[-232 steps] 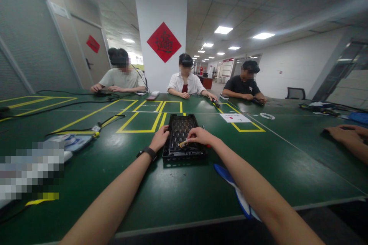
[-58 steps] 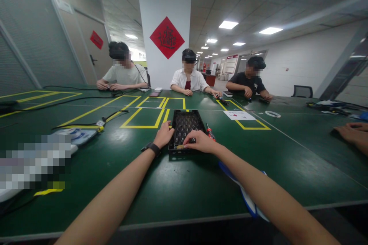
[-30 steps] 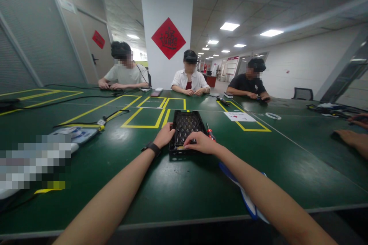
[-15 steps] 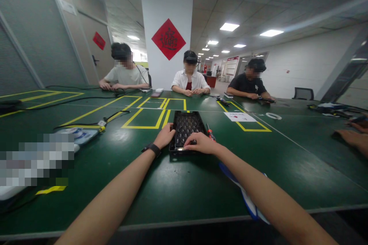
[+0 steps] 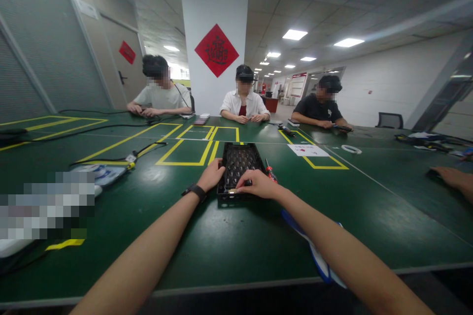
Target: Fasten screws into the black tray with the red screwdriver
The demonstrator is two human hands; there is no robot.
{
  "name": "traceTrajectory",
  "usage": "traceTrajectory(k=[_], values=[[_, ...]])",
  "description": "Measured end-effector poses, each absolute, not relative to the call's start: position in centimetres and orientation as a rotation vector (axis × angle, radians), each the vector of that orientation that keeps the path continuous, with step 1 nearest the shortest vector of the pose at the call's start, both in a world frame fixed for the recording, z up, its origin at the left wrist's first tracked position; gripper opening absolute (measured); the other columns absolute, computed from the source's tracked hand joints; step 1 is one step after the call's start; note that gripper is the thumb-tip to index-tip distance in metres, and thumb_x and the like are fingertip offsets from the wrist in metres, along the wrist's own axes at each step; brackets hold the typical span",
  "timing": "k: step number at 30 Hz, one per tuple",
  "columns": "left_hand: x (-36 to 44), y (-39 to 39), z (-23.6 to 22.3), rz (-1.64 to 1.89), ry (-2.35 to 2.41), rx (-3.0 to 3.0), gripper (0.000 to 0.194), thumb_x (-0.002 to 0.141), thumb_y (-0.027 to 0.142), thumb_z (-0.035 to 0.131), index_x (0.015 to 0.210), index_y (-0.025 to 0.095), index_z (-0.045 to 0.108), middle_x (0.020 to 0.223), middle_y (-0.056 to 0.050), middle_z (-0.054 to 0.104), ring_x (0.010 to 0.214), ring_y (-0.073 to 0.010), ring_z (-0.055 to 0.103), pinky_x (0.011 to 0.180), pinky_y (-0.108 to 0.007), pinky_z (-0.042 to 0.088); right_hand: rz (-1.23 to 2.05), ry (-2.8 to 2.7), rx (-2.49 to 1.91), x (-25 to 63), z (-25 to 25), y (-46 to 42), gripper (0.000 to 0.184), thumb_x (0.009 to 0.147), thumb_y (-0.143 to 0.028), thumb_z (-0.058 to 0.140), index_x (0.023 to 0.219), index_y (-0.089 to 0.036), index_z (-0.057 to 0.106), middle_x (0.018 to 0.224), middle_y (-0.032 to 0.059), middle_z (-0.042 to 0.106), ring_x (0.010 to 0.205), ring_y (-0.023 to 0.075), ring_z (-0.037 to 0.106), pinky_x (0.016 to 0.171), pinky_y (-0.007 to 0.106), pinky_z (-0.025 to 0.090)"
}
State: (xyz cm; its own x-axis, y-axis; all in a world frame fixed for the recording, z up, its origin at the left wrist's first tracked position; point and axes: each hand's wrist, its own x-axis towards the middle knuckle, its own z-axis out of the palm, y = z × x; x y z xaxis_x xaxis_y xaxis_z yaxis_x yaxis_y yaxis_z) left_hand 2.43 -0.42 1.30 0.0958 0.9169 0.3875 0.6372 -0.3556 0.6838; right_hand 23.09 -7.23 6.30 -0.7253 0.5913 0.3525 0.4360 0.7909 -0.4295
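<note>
A black rectangular tray-like casing (image 5: 236, 198) with rows of small pockets in its floor lies on the table in front of me. Its left wall is gripped by my left hand (image 5: 212, 174), which wears a dark band at the wrist. Over the near right part of the casing, my right hand (image 5: 257, 183) has thumb and fingers pinched together at a small pale piece (image 5: 232, 191) by the near edge. The fingertips partly cover that piece. A red-and-black screwdriver (image 5: 271, 173) lies just right of the casing, close behind my right hand.
Yellow tape (image 5: 181, 163) marks the green table (image 5: 221, 246). A printed sheet (image 5: 308, 150) and a white ring (image 5: 351, 149) lie to the right. A blue-and-white item (image 5: 321, 258) is under my right forearm. Cables and a pouch (image 5: 98, 174) lie left. Three people sit opposite; another person's hand (image 5: 451, 177) shows right.
My right fingertips and the small pale piece have shifted very slightly. My left hand and the casing stay put. The other person's hand at the right edge has moved.
</note>
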Motion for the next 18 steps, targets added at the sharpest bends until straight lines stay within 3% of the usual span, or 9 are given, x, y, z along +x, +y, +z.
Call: traceTrajectory(k=[10, 18], values=[[2.47, -0.36, 1.19, 1.132, 1.553, 2.023, 0.039, 0.074, 0.018, 0.042, 0.112, 0.012, 0.047, 0.110, -0.010, 0.057, 0.100, -0.0204, 0.053, 0.089, -0.034, 0.038, 0.373, -2.520, -0.774, 23.13, 5.98, -7.00, 0.018, 0.074, -0.033, 0.060, 0.082, -0.018, 0.068, 0.079, 0.0033, 0.067, 0.076, 0.0133, 0.058, 0.074, 0.025, 0.040], [2.32, -0.10, 0.98, 1.135, 1.539, 2.055, 0.040, 0.074, 0.019, 0.041, 0.113, 0.011, 0.046, 0.112, -0.011, 0.056, 0.103, -0.0206, 0.051, 0.090, -0.034, 0.037, 0.504, -2.503, -0.756, 23.03, 6.37, -7.33, 0.020, 0.074, -0.031, 0.060, 0.086, -0.016, 0.066, 0.084, 0.0040, 0.067, 0.077, 0.0128, 0.059, 0.073, 0.024, 0.042]])
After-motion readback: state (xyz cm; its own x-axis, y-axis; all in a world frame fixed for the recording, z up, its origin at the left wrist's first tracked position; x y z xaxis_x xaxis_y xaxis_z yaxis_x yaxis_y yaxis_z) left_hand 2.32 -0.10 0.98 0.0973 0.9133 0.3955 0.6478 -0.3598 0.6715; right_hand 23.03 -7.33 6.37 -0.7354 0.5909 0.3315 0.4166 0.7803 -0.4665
